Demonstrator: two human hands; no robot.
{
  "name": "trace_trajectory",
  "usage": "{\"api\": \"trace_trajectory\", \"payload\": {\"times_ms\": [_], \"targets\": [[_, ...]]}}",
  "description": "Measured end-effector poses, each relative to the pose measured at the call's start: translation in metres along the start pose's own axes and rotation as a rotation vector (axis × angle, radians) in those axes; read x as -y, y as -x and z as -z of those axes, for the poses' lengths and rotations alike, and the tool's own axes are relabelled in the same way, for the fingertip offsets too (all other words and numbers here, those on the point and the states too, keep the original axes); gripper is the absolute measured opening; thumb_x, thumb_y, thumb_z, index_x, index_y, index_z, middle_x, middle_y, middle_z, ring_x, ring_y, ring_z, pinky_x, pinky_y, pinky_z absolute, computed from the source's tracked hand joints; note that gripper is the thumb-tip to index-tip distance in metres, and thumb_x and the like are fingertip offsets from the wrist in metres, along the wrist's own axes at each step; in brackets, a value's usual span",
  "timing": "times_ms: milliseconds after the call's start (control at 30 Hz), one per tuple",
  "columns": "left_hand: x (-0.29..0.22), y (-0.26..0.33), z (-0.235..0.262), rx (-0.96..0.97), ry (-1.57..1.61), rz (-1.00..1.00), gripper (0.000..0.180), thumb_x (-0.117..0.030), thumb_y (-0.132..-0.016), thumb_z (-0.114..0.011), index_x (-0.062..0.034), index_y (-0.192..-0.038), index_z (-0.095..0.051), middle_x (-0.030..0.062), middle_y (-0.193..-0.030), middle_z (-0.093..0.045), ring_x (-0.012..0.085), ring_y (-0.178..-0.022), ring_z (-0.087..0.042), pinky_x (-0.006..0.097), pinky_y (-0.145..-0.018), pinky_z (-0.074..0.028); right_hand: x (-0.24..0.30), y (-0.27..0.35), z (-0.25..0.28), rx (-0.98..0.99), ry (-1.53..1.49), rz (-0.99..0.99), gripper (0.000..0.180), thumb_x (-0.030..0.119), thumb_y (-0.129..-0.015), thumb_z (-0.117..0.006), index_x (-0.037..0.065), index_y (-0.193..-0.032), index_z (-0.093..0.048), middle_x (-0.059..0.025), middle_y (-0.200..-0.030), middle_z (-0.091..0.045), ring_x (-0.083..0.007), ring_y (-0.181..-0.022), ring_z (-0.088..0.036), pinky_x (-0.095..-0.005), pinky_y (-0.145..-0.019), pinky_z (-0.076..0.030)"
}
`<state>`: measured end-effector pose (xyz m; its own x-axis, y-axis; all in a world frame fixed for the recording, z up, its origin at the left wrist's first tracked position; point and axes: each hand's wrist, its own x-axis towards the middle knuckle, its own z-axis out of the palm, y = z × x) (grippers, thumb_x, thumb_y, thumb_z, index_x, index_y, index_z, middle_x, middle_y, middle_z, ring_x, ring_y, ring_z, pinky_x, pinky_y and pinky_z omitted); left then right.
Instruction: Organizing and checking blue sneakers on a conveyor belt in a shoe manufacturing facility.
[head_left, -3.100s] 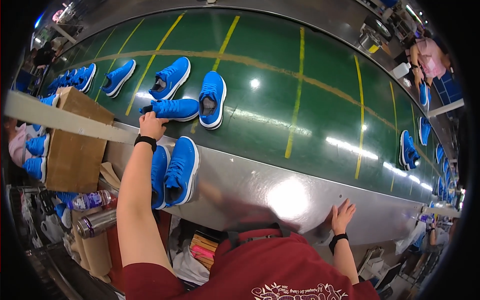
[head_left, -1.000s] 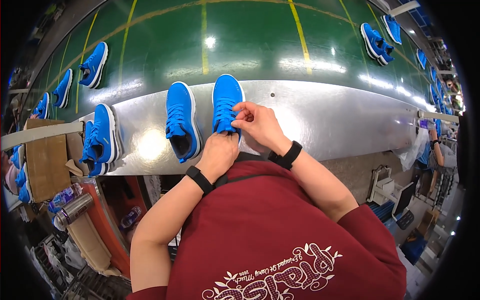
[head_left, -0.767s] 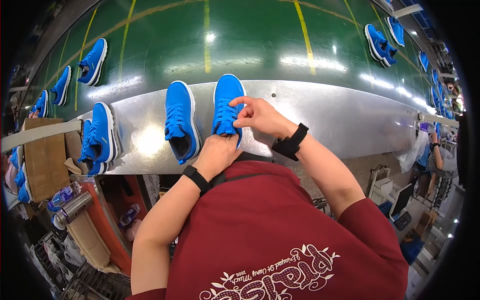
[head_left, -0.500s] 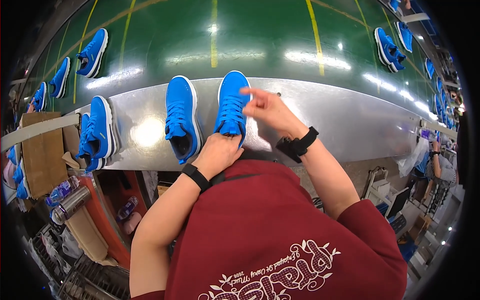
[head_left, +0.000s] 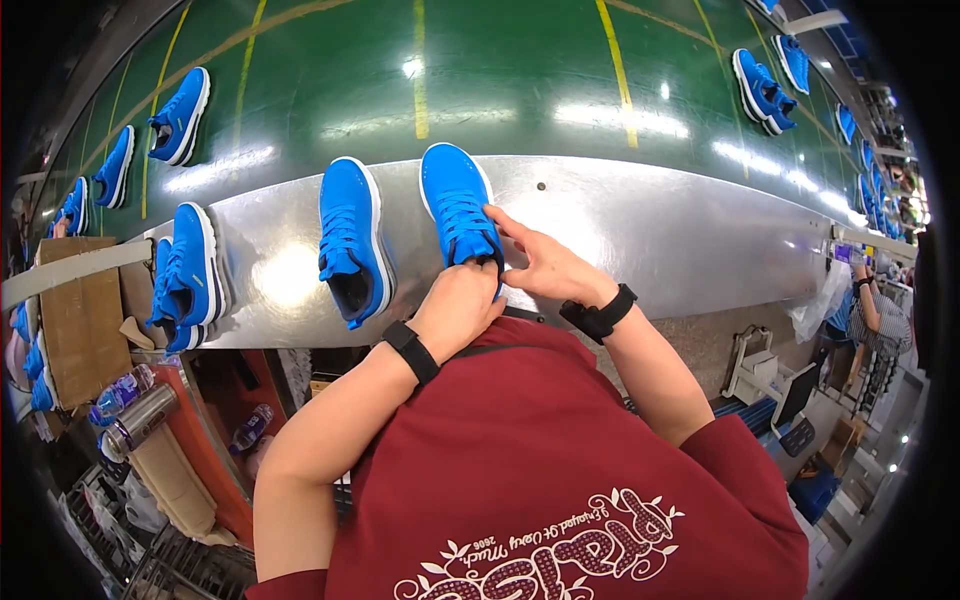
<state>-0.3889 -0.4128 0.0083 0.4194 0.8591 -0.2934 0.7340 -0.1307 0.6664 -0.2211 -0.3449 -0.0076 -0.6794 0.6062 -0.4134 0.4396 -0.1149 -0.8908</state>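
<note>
A blue lace-up sneaker (head_left: 457, 190) with a white sole lies toe-away on the metal ledge in front of me. My left hand (head_left: 462, 310) grips it at the heel opening, its fingertips partly hidden inside the collar. Against the shoe's right side rests my right hand (head_left: 548, 262), index finger stretched along the upper and thumb apart near the heel. A matching sneaker (head_left: 345, 215) lies just to the left, untouched, its opening toward me.
Another pair of blue sneakers (head_left: 187, 265) leans together at the ledge's left. Beyond the metal ledge (head_left: 680, 230) runs a green belt (head_left: 520, 60) with yellow lines, carrying more blue sneakers (head_left: 180, 115). A cardboard box (head_left: 85, 320) and bottles (head_left: 125, 392) are at left.
My right hand has come down from above the laces to touch the sneaker's right side. The sneaker has tilted slightly, its toe moving left. My left hand stays at the collar.
</note>
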Motion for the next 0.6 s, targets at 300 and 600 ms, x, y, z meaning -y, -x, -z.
{"api": "trace_trajectory", "payload": {"times_ms": [300, 600], "targets": [[-0.007, 0.027, 0.046, -0.534, 0.111, 0.117, 0.017, -0.011, -0.086, -0.06, -0.0035, -0.101, -0.066, 0.0154, -0.087, -0.068, 0.0236, -0.08, -0.066, 0.033, -0.068, -0.051, 0.026, 0.005, -0.004, -0.026, 0.042, -0.146, 0.097, 0.017, -0.068, -0.074, 0.003, -0.147, -0.018, -0.0272, -0.134, -0.045, -0.0341, -0.125, -0.046, -0.0383, -0.103, -0.037], [0.025, 0.003, 0.026, -0.575, 0.251, 0.222, 0.025, -0.01, -0.089, -0.055, -0.0003, -0.111, -0.062, 0.0216, -0.095, -0.066, 0.0326, -0.085, -0.066, 0.034, -0.073, -0.051, -0.003, -0.021, -0.063, -0.564, 0.182, -0.001, 0.084, 0.007, -0.073, -0.069, -0.001, -0.142, -0.022, -0.0303, -0.122, -0.051, -0.0434, -0.112, -0.053, -0.0414, -0.093, -0.045]]}}
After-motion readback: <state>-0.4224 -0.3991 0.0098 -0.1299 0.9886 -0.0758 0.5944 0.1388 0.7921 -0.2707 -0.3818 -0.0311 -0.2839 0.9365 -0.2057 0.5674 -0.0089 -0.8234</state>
